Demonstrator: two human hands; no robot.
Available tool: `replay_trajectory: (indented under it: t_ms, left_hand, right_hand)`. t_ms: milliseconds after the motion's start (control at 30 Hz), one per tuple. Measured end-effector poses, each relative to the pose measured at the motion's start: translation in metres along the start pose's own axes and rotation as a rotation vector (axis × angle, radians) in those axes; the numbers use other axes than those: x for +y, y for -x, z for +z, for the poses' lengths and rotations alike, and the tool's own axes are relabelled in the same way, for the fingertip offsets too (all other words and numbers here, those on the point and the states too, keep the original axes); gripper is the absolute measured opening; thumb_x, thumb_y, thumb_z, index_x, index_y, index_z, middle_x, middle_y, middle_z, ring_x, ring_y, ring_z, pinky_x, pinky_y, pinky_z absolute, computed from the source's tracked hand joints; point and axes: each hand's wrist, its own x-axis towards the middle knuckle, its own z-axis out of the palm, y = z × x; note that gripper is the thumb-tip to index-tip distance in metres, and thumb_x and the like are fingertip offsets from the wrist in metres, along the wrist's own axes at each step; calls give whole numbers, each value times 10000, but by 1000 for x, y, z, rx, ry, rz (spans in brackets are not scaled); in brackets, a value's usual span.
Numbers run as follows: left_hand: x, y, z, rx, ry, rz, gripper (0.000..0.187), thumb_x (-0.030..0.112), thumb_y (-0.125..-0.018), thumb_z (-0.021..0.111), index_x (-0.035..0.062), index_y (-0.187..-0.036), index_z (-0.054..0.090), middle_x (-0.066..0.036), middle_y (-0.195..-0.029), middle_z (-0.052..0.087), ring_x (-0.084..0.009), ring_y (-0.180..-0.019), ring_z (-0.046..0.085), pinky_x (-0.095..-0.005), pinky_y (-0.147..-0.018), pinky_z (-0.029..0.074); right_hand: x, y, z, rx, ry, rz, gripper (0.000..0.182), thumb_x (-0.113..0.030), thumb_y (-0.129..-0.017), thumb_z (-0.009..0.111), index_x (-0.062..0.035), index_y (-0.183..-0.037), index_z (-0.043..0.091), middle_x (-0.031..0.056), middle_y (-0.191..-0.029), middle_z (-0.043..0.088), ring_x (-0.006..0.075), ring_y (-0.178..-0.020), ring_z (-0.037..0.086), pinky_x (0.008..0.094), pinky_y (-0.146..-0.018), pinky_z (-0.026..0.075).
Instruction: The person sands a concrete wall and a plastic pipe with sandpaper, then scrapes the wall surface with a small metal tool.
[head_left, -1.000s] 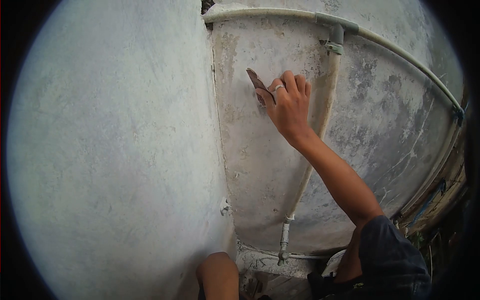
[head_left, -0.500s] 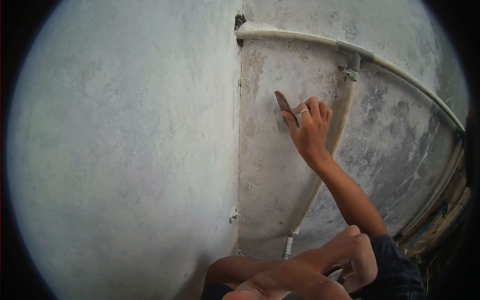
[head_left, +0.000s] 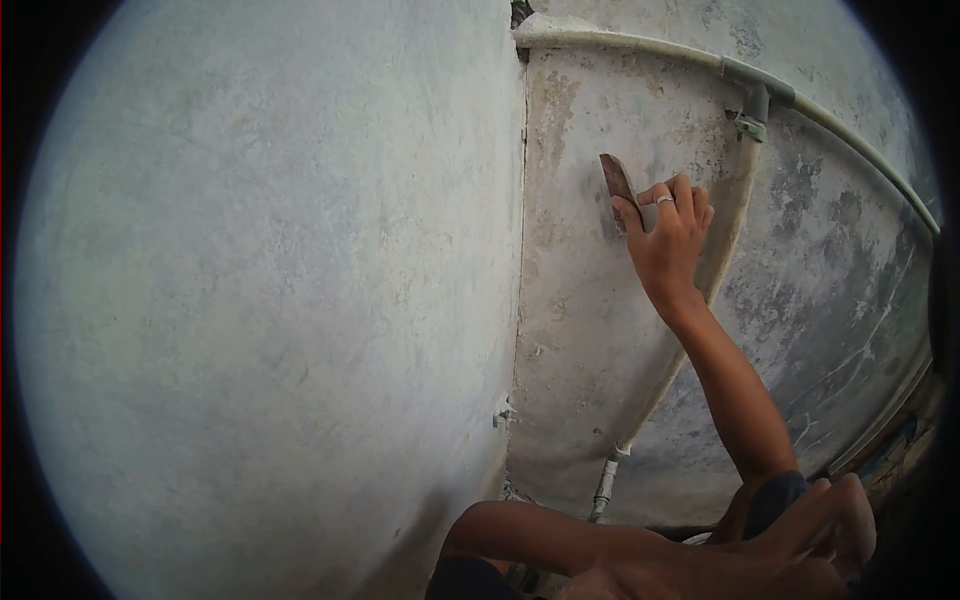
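My right hand (head_left: 672, 240) wears a ring and pinches a thin, brown-stained flat blade (head_left: 619, 190) between thumb and fingers. The blade lies against or very near the blotchy grey wall (head_left: 580, 290), left of the slanting pipe (head_left: 742, 190). My left forearm crosses the bottom of the view, and my left hand (head_left: 835, 525) is at the lower right with its fingers curled. Whatever it holds, if anything, is hidden.
A smoother pale wall (head_left: 270, 280) fills the left side and meets the blotchy wall at a vertical corner. A curved pipe (head_left: 630, 42) runs across the top to a grey tee joint (head_left: 757, 88). A small tap-like fitting (head_left: 503, 412) sits low at the corner.
The view has shifted, so the walls and pipes appear farther right and slightly higher. My left hand has moved right and lower in view. My right hand still grips the blade.
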Motion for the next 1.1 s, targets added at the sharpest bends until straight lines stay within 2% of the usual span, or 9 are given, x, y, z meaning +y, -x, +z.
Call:
replay_trajectory:
  t_ms: [333,433,533,567,867,1000,1100]
  left_hand:
    - [-50,14,-1,68,484,-193,936,633,-978,10,-64,-1163,606,-178,-1108,600,-270,-948,539,-362,-807,419]
    - [-64,11,-8,111,543,-155,1015,680,-977,-23,-74,-1189,621,-190,-1126,620,-278,-954,553,-365,-811,427]
    - [-73,0,-38,128,200,98,1064,719,-937,-61,-28,-1028,692,-116,-874,627,-200,-715,464,-327,-705,385]
    - [-61,-1,-40,155,210,46,1078,731,-925,-68,-20,-1006,700,-107,-845,605,-190,-700,436,-332,-687,373]
    - [-19,-9,-38,61,57,-193,754,547,-922,212,-31,-959,696,-128,-870,612,-224,-773,499,-401,-778,387]
    - [-5,-18,-46,36,-152,-284,615,465,-921,337,-36,-938,695,-138,-881,615,-238,-806,527,-431,-818,393]
    - [11,-27,-61,12,-425,-383,515,403,-921,430,-39,-922,694,-145,-890,618,-249,-830,548,-454,-848,397]
  right_hand:
    - [-2,1,2,21,11,35,238,-228,-776,825,-82,-832,646,50,-930,526,252,-923,495,381,-815,347]
    - [-2,0,3,15,6,39,243,-227,-771,827,-78,-831,646,51,-929,526,254,-924,496,383,-816,346]
    - [-2,-1,1,13,-19,45,241,-225,-776,823,-74,-828,643,53,-928,527,261,-917,492,390,-814,344]
    - [-2,-1,1,9,-27,55,239,-222,-775,822,-73,-827,642,54,-929,529,264,-916,492,392,-814,344]
    - [-5,1,3,22,-70,109,231,-210,-763,817,-72,-826,642,65,-940,539,279,-935,491,406,-820,349]
    - [-3,2,4,22,-78,120,229,-203,-760,820,-73,-831,646,63,-941,540,277,-940,495,407,-827,350]
    - [-3,2,4,10,-85,136,226,-200,-758,823,-74,-836,653,59,-940,541,273,-942,498,404,-831,350]
